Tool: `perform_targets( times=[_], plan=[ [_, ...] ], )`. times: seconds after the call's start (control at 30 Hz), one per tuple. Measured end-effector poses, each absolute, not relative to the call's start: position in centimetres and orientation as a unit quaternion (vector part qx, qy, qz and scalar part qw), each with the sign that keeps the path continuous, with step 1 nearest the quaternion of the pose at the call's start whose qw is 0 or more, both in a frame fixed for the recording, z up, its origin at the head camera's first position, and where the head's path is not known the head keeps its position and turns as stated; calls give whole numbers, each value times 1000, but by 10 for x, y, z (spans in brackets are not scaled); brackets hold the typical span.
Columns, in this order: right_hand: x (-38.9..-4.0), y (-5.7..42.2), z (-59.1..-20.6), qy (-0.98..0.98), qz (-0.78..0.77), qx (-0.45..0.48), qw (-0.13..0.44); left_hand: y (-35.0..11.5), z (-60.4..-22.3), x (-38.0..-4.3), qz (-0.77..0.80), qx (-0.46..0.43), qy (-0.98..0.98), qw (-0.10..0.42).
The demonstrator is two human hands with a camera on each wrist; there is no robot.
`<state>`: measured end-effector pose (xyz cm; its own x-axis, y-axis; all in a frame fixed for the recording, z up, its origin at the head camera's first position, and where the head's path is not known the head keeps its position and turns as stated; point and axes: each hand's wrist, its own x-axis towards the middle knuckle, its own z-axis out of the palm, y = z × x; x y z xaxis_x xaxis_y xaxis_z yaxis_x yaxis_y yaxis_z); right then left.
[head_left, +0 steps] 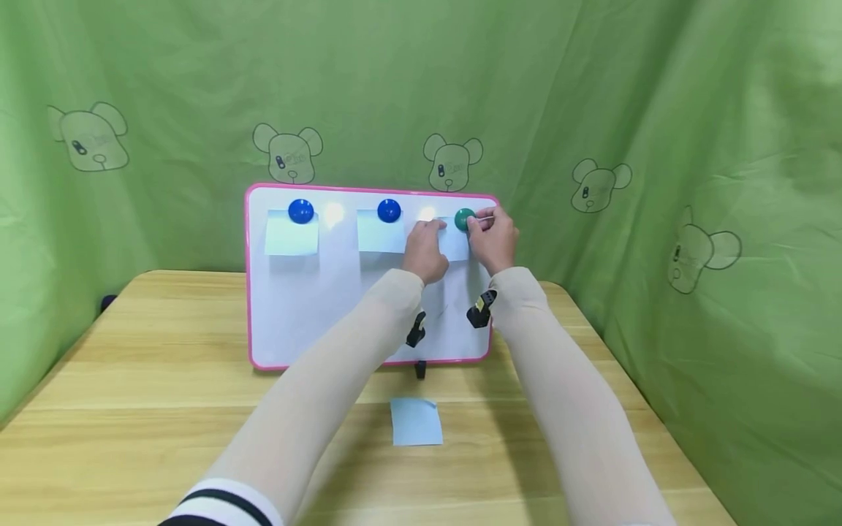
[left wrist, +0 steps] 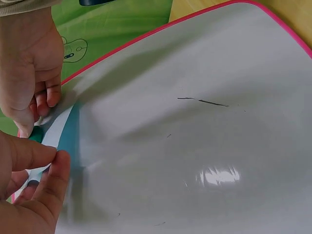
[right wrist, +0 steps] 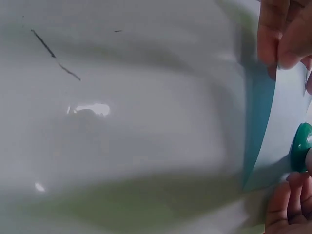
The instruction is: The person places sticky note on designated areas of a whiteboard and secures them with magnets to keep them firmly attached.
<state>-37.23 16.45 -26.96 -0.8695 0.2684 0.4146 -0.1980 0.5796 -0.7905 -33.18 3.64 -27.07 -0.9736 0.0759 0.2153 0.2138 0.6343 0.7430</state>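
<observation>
A white magnetic board [head_left: 289, 314] with a pink rim stands on the table. My left hand [head_left: 425, 252] pinches the left edge of a light blue paper note [head_left: 455, 247] near the board's upper right. With thumb and fingers, my right hand [head_left: 495, 239] holds a round green magnet [head_left: 464, 219] at the top of that note. In the right wrist view the note [right wrist: 282, 117] curves away from the board, its side edge between the left thumb and finger. The green magnet [right wrist: 302, 146] overlaps its upper part there.
Two blue magnets [head_left: 301, 211] [head_left: 389, 210] hold light blue notes [head_left: 291, 241] [head_left: 380, 237] on the board's left and middle. Another blue note [head_left: 416, 422] lies on the wooden table [head_left: 164, 351] in front. Green curtains [head_left: 368, 88] hang behind and beside.
</observation>
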Motion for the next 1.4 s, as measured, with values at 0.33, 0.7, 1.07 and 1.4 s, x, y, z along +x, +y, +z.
perform_targets(
  times=[0.33, 0.7, 1.07, 1.4],
  plan=[
    [-372, 168, -272, -853, 468, -24, 229, 34, -275, -326, -414, -91, -903, 71],
    [-355, 179, -281, -852, 470, -2, 232, 23, -288, -316, -424, -109, -898, 49],
    [-327, 213, -301, -873, 443, 32, 203, 5, -310, -291, -420, -138, -896, 36],
    [-289, 254, -325, -894, 403, 67, 185, -20, -342, -260, -416, -184, -890, -5]
  ],
)
